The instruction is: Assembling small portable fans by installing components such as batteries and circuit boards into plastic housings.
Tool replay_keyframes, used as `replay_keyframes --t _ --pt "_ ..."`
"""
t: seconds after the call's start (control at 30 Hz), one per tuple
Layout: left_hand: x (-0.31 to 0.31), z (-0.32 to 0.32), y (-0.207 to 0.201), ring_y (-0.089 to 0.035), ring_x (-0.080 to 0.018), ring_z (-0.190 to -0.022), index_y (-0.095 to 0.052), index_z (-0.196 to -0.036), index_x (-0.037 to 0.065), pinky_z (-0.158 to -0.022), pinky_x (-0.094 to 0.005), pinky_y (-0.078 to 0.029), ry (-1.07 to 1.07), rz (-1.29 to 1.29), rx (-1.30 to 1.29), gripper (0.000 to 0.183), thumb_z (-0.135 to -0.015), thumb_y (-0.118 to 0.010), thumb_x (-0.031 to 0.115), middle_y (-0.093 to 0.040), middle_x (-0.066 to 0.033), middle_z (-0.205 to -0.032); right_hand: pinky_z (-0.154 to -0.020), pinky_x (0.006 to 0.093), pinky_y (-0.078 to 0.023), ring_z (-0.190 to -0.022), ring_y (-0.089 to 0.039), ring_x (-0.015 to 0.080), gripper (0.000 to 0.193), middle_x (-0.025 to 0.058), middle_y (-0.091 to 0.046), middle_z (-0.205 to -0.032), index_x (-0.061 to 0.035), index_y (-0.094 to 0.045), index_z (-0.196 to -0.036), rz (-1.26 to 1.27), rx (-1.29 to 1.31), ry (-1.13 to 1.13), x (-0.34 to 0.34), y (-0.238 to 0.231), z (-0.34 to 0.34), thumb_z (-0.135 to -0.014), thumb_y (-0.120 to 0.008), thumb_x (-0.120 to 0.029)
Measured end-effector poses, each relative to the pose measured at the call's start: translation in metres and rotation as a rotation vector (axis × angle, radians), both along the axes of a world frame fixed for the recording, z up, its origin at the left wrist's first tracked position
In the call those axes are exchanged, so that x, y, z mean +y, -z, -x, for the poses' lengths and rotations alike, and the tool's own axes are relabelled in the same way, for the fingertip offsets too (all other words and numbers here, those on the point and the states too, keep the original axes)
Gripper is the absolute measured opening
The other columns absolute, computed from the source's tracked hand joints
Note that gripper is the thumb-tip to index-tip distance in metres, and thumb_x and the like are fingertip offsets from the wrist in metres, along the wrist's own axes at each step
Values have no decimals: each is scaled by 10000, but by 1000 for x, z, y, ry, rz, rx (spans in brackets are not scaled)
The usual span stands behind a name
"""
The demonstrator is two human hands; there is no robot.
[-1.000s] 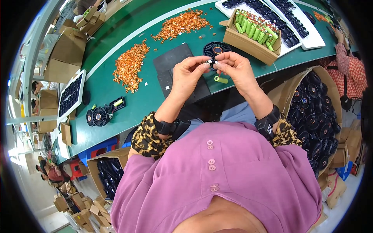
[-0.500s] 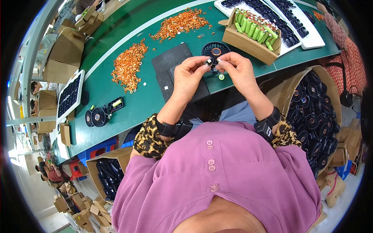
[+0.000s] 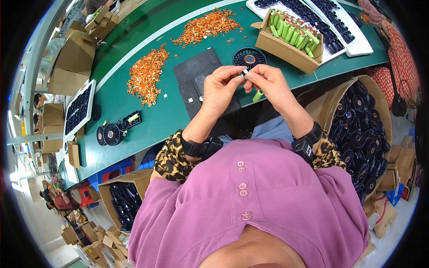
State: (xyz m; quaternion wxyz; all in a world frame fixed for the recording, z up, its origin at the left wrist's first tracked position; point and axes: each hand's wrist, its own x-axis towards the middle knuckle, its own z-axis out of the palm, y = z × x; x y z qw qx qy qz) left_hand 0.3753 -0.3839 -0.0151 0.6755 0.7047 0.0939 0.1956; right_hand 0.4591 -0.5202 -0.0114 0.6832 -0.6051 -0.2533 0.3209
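Here, small part (image 3: 244, 72), pinched between both hands (image 3: 220, 87)

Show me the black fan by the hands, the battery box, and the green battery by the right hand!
Black fan (image 3: 250, 58): head view, on its hub.
Battery box (image 3: 282, 52): head view, on its cardboard wall.
Green battery (image 3: 258, 95): head view, on its side.

Bench top (image 3: 165, 120): smooth, faint sheen
Fan (image 3: 250, 57): dark plastic, ribbed
Green cell (image 3: 258, 95): smooth wrap, slight gloss
Pad (image 3: 196, 62): matt black
Carton (image 3: 283, 54): matt brown cardboard
Orange rings (image 3: 146, 76): shiny; metal or plastic unclear
Shirt (image 3: 277, 192): matt mauve cloth
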Motion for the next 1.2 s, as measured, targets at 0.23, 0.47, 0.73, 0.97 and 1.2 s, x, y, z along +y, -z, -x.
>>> replay_keyframes --t 0.23,0.47,0.73,0.97,1.2 --pt "-4 0 -1 -619 -134 -837 -662 -989 -6 -740 -230 -515 -26 -68 -37 199 -803 -600 -40 -600 -81 -975 -558 199 -412 -633 -582 92 147 54 -628 -701 0 -607 -831 -52 63 12 -1 0 0 -881 -575 -135" --pt "-6 -3 4 -627 -141 -818 -665 -986 0 -717 -236 -520 -30 -57 -32 202 -796 -606 -36 -609 -88 -970 -555 195 -401 -613 -567 82 147 48 -628 -697 -9 -607 -826 -38 117 16 -4 2 -4 -882 -570 -139" --pt "-3 -3 -1 -636 -194 -766 -684 -966 88 -646 -268 -510 -107 -620 -191 262 -738 -642 -34 -625 -84 -887 -552 201 -421 -597 -570 91 152 34 -611 -676 -36 -590 -810 -74 277 -44 -8 9 -6 -884 -575 -168" --pt "-1 2 0 -628 -223 -747 -675 -953 70 -633 -293 -511 -51 -659 -178 264 -715 -647 -39 -618 -97 -877 -535 212 -437 -592 -578 100 146 33 -607 -672 -35 -581 -833 -67 218 16 -4 16 0 -884 -582 -172" --pt "13 -27 -21 -326 -391 -1251 -488 -1256 209 -955 -474 -389 239 -1132 -21 726 -591 -759 102 -354 -114 -1366 -494 184 -388 -531 -497 71 106 18 -572 -657 -32 -570 -836 -77 118 37 -19 7 -15 -878 -584 -129"
